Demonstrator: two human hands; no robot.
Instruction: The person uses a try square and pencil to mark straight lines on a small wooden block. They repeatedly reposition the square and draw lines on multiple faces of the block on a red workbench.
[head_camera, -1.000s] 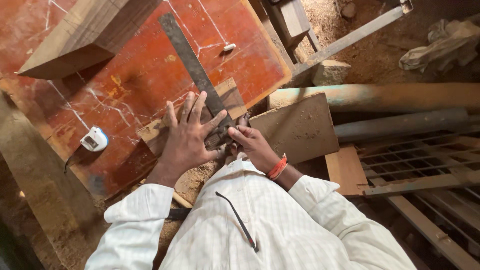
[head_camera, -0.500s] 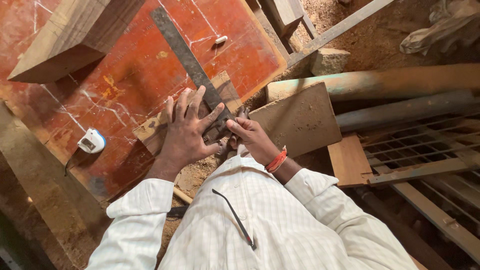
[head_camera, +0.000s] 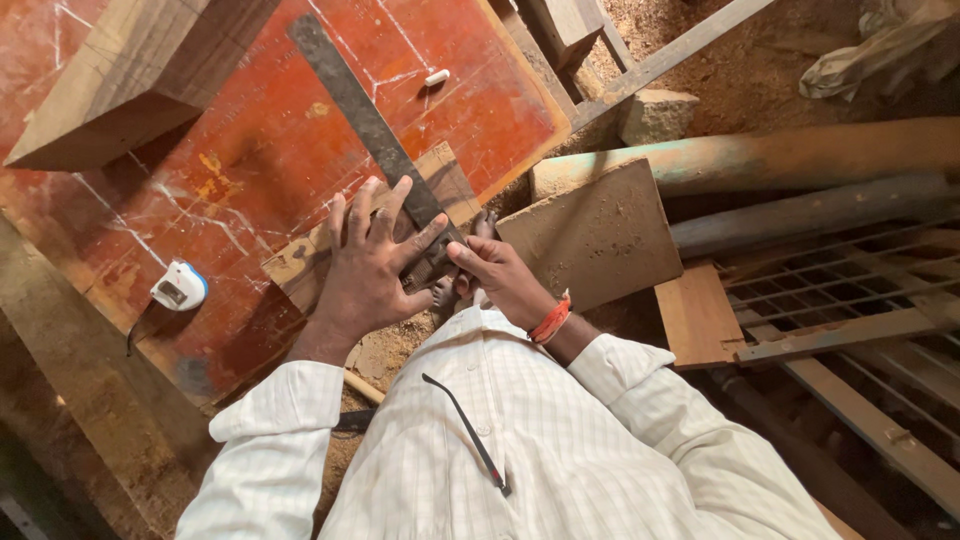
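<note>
A long dark metal square (head_camera: 352, 98) lies slantwise over a short wooden plank (head_camera: 452, 182) on a scratched red board (head_camera: 250, 165). My left hand (head_camera: 365, 265) is spread flat on the square's lower part and the plank, pinning them down. My right hand (head_camera: 500, 275) sits at the square's lower end, fingers curled close against its edge. Whether it holds anything small is hidden. An orange band circles my right wrist.
A white and blue tape measure (head_camera: 178, 287) lies on the board to the left. A thick wooden block (head_camera: 130, 70) sits at top left, and a small white piece (head_camera: 437, 77) near the top. To the right lie a dusty flat slab (head_camera: 595, 235), pipes (head_camera: 760, 160) and a metal grille (head_camera: 850, 290).
Both hands stay on the square and plank. My right hand's fingers have shifted slightly along the square's lower end, and the view has drifted a little.
</note>
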